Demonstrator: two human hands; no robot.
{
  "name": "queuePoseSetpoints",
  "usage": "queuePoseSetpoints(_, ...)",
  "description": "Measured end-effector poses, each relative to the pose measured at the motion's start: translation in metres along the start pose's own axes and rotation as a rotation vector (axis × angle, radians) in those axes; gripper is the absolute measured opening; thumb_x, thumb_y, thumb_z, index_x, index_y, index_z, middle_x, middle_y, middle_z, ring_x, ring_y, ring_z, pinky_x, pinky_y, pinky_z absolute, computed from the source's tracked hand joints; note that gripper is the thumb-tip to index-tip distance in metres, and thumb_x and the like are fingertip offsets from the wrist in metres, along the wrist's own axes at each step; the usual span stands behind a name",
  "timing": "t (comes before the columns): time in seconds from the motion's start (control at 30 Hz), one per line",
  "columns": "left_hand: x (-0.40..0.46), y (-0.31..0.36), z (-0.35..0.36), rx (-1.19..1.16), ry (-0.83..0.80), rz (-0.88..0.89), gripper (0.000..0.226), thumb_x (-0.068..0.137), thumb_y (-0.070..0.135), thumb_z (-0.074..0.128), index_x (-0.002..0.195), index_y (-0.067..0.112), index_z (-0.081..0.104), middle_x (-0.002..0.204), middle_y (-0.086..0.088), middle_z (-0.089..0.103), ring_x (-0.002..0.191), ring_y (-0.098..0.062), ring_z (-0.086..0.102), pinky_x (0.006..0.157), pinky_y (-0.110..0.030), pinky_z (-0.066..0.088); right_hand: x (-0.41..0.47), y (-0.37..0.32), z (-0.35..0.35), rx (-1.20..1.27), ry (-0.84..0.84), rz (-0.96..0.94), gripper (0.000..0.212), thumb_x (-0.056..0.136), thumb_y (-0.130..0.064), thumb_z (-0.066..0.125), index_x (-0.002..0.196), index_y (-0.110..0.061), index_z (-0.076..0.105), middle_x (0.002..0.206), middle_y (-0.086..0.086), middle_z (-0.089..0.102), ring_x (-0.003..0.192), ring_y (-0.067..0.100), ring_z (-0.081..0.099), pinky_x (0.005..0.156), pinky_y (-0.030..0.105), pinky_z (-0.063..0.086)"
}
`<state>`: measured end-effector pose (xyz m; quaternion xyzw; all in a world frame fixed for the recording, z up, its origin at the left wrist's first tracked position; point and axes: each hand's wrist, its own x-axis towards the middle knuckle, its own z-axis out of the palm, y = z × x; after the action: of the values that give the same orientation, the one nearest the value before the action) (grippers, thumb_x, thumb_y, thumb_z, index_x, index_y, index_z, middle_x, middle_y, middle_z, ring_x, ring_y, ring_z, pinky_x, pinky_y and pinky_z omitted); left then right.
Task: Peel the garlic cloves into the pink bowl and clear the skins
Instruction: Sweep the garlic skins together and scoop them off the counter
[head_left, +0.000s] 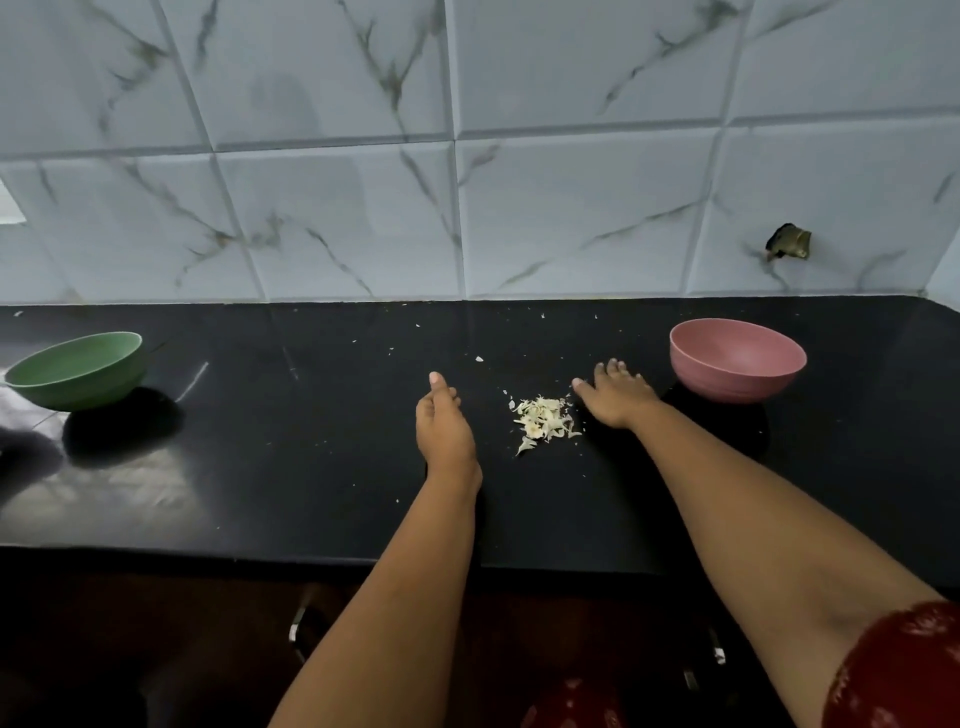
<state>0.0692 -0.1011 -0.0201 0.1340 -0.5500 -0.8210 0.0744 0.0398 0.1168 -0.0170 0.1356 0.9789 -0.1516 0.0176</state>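
a small heap of garlic skins (544, 422) was seen on the black desk (311, 467). the left hand (444, 422) was held edge-on left of it, loosely curled, its grasp unclear. the right hand (615, 396) was laid flat between heap and pink bowl (737, 359), whose contents were hidden.

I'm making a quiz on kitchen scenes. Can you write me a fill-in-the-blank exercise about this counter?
1. The pile of garlic skins lies between the two ____.
2. The bowl nearest the right hand is ____ in colour.
3. The green bowl stands far to the ____ of the left hand.
4. The countertop is ____ in colour.

Missing words: hands; pink; left; black
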Motion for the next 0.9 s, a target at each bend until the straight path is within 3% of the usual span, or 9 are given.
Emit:
queuePoseSetpoints(0.1, 0.011, 0.004, -0.001, -0.118, 0.001, -0.074, 0.042, 0.104, 0.041, 0.042, 0.122, 0.007, 0.057, 0.122, -0.006, 0.062, 0.117, -0.017, 0.058, 0.101, -0.029, 0.04, -0.006, -0.024, 0.012, -0.064, -0.11, -0.202, 0.064, 0.104, -0.045, 0.018, 0.155, -0.007, 0.007, 0.163, 0.011, 0.001, 0.151, 0.022, 0.001, 0.121, 0.037, 0.005)
queuePoseSetpoints(0.17, 0.018, 0.006, -0.001, -0.17, -0.028, -0.108, 0.04, 0.105, 0.038, 0.041, 0.122, 0.006, 0.057, 0.122, -0.008, 0.063, 0.119, -0.019, 0.058, 0.102, -0.028, 0.04, -0.005, -0.04, 0.009, 0.198, -0.097, -0.316, 0.05, 0.106, -0.034, 0.028, 0.149, -0.008, 0.033, 0.158, 0.009, 0.028, 0.147, 0.022, 0.023, 0.118, 0.032, 0.018)
queuePoseSetpoints(0.23, 0.023, 0.004, -0.001, -0.181, -0.025, -0.107, 0.037, 0.105, 0.038, 0.04, 0.117, 0.008, 0.058, 0.117, -0.006, 0.064, 0.116, -0.018, 0.06, 0.102, -0.029, 0.042, 0.005, -0.051, -0.002, 0.46, 0.085, -0.331, 0.036, 0.104, -0.026, 0.041, 0.128, -0.011, 0.062, 0.133, 0.006, 0.061, 0.126, 0.02, 0.054, 0.102, 0.026, 0.038)
queuePoseSetpoints(0.27, 0.025, 0.003, 0.0, -0.173, -0.022, -0.097, 0.037, 0.105, 0.039, 0.04, 0.116, 0.009, 0.058, 0.115, -0.005, 0.065, 0.115, -0.018, 0.06, 0.101, -0.029, 0.042, 0.013, -0.054, -0.008, 0.479, 0.173, -0.319, 0.03, 0.102, -0.025, 0.046, 0.119, -0.014, 0.068, 0.123, 0.004, 0.067, 0.117, 0.019, 0.059, 0.096, 0.024, 0.041)
queuePoseSetpoints(0.4, 0.02, -0.002, 0.007, -0.034, -0.042, 0.013, 0.033, 0.105, 0.04, 0.038, 0.108, 0.015, 0.06, 0.115, -0.003, 0.066, 0.112, -0.014, 0.061, 0.098, -0.027, 0.043, 0.051, -0.079, -0.014, 0.203, 0.101, -0.311, 0.03, 0.097, -0.009, 0.049, 0.122, -0.015, 0.065, 0.131, 0.007, 0.06, 0.121, 0.023, 0.054, 0.102, 0.027, 0.039)
queuePoseSetpoints(0.6, 0.019, -0.008, 0.006, 0.028, -0.067, 0.084, 0.032, 0.105, 0.041, 0.038, 0.104, 0.019, 0.06, 0.117, -0.002, 0.066, 0.113, -0.012, 0.06, 0.1, -0.027, 0.042, 0.07, -0.129, 0.019, -0.152, -0.04, -0.395, 0.045, 0.102, -0.013, 0.038, 0.146, -0.013, 0.039, 0.148, 0.013, 0.033, 0.137, 0.033, 0.031, 0.114, 0.043, 0.03)
queuePoseSetpoints(0.77, 0.023, -0.008, 0.008, 0.022, -0.065, 0.092, 0.034, 0.105, 0.043, 0.036, 0.105, 0.019, 0.06, 0.117, -0.002, 0.066, 0.112, -0.012, 0.06, 0.101, -0.029, 0.043, 0.051, -0.132, 0.014, -0.161, 0.012, -0.504, 0.037, 0.097, -0.005, 0.041, 0.129, -0.01, 0.06, 0.13, 0.011, 0.051, 0.119, 0.03, 0.051, 0.1, 0.036, 0.042)
queuePoseSetpoints(0.9, 0.019, -0.006, 0.007, -0.012, -0.045, 0.081, 0.034, 0.105, 0.042, 0.036, 0.103, 0.018, 0.06, 0.114, -0.004, 0.067, 0.11, -0.014, 0.062, 0.1, -0.029, 0.045, 0.013, -0.113, 0.009, -0.18, 0.002, -0.579, 0.042, 0.092, 0.004, 0.043, 0.125, -0.011, 0.063, 0.123, 0.01, 0.055, 0.111, 0.028, 0.055, 0.091, 0.032, 0.043)
